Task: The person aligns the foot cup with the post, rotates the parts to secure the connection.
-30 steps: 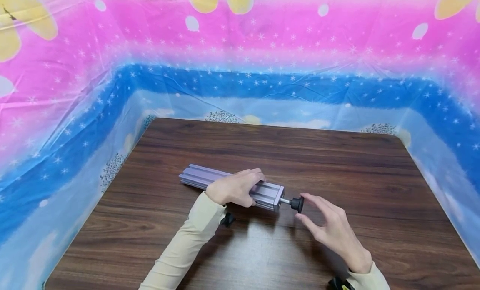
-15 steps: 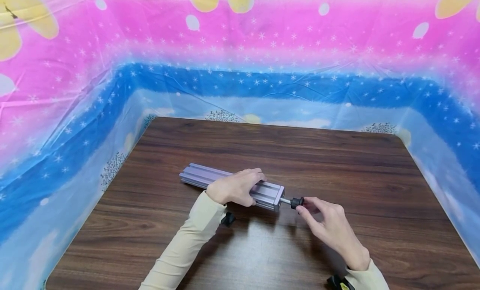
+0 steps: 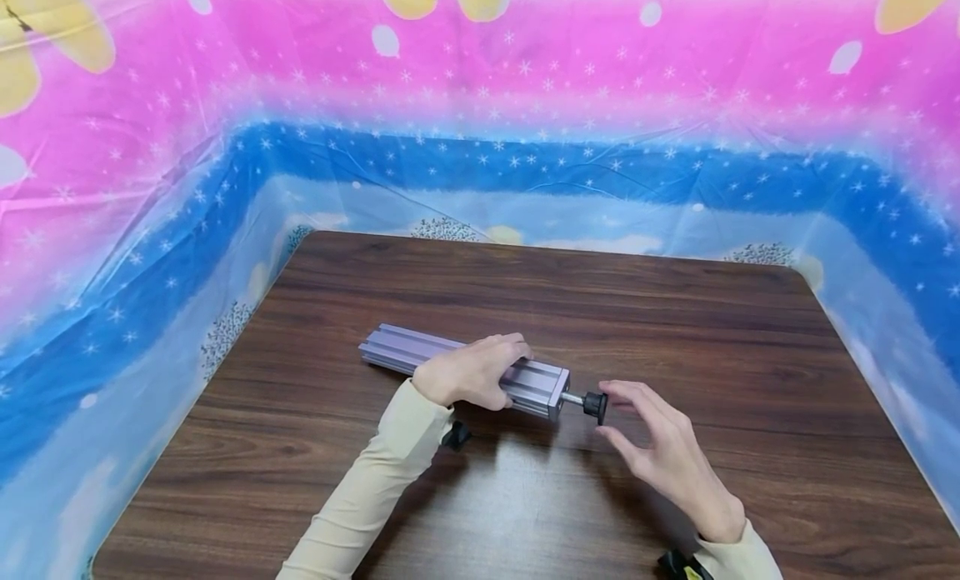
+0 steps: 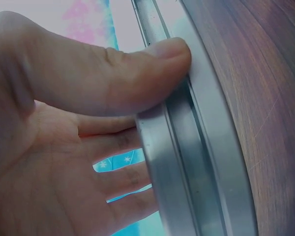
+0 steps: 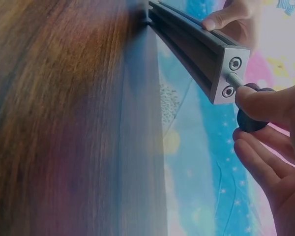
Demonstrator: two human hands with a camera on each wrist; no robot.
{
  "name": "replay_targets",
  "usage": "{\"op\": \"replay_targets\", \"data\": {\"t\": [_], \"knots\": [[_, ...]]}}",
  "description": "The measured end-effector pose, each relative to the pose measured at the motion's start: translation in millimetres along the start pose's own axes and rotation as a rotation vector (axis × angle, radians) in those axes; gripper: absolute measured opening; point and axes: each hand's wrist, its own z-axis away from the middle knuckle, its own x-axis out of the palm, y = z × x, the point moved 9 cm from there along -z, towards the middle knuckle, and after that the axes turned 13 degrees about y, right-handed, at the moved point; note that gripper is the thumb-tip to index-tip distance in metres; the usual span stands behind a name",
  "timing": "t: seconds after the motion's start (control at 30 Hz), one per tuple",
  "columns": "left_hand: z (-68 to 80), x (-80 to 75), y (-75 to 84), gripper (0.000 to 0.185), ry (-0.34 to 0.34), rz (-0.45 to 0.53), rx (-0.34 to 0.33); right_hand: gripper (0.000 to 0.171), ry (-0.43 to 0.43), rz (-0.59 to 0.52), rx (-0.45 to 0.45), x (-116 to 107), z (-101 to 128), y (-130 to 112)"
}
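Silver metal bar (image 3: 463, 370): the left hand (image 3: 468, 373) is gripping it; the right hand (image 3: 660, 447) is pinching the black knob (image 3: 596, 406). Loose fingers might be letting the knob slip.

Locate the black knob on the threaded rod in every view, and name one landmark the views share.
Head: black knob just right of centre, at the right hand fingertips.
Left wrist: not in it; only the left hand gripping the rail shows.
Right wrist: upper right, under the thumb, beside the rail's end cap.
Shared landmark: the aluminium rail.
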Motion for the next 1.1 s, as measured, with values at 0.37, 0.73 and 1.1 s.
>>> {"op": "replay_targets", "data": {"t": [0.37, 0.73, 1.1], "knots": [[-0.7, -0.2, -0.3, 0.056, -0.002, 0.003, -0.005, 0.049, -0.033, 0.148, 0.083, 2.0, 4.0, 10.0], [0.2, -0.2, 0.6, 0.056, 0.006, -0.004, 0.011, 0.030, -0.081, 0.183, 0.187, 4.3, 5.3, 17.0], [3.0, 0.5, -0.4, 0.056, -0.005, 0.011, -0.023, 0.074, -0.021, 0.003, 0.012, 0.4, 3.2, 0.0]]}}
